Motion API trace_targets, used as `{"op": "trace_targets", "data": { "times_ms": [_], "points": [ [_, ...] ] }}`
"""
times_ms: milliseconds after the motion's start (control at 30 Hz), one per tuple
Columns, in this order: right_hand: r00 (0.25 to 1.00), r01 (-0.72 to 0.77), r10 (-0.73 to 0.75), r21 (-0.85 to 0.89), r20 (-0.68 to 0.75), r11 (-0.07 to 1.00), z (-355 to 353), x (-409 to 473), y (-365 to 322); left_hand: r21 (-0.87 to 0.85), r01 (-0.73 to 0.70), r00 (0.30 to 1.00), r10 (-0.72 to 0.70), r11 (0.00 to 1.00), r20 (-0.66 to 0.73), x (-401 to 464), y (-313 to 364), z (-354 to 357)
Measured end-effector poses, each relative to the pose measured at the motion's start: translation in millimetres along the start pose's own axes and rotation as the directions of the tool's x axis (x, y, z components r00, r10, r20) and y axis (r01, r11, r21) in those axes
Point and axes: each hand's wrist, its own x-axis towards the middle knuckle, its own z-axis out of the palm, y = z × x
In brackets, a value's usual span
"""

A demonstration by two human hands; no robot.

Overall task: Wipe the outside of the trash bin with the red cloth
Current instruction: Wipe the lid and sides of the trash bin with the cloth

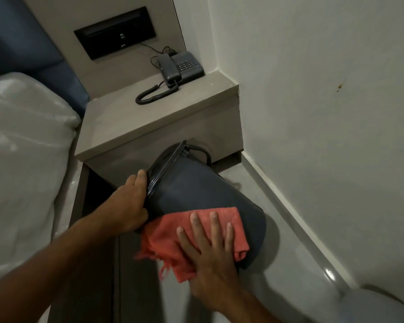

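Head view: wiping is underway; the tilted trash bin is gripped at its rim by the left hand, the red cloth pressed flat by the right hand's spread fingers; far side judged unwiped

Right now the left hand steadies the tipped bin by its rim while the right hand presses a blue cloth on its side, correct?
Not quite: the cloth is red, not blue, as the head view shows. The rest holds: the left hand grips the rim of the tipped bin, and the right hand presses the cloth on its side.
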Motion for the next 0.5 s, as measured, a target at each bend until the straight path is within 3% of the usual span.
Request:
{"op": "trace_targets", "data": {
  "times_ms": [100,200,267,333,367,400,500],
  "points": [
    [0.996,-0.091,0.091,0.035,-0.016,0.995,-13.0,35.1,11.4,0.009,-0.036,0.999,0.036,0.999,-0.024,-0.5,12.2,-2.0],
    [0.932,-0.342,0.36,0.226,-0.045,0.912,-28.4,84.8,27.6,0.073,-0.042,0.997,0.047,0.996,-0.061,-3.9,26.3,-7.3],
    [0.815,-0.543,0.568,0.486,0.111,0.684,-28.9,102.7,50.8,0.151,-0.037,0.993,0.053,0.988,-0.101,-8.3,36.1,-10.9],
    [0.614,-0.703,0.697,0.659,0.371,0.269,-24.1,102.7,72.9,0.189,-0.015,0.993,0.036,0.982,-0.109,-13.4,49.6,-9.5],
    [0.525,-0.746,0.72,0.652,0.454,0.132,-21.0,97.1,80.4,0.196,0.006,0.996,0.012,0.981,-0.091,-15.7,57.7,-7.3],
    [0.466,-0.764,0.727,0.644,0.504,0.043,-19.7,90.6,84.6,0.207,0.03,0.998,-0.016,0.978,-0.068,-16.4,66.3,-3.9],
    [0.397,-0.715,0.742,0.689,0.539,-0.118,-20.0,80.3,86.3,0.245,0.073,0.997,-0.076,0.967,0.002,-18.0,89.6,9.7]
  ]
}}
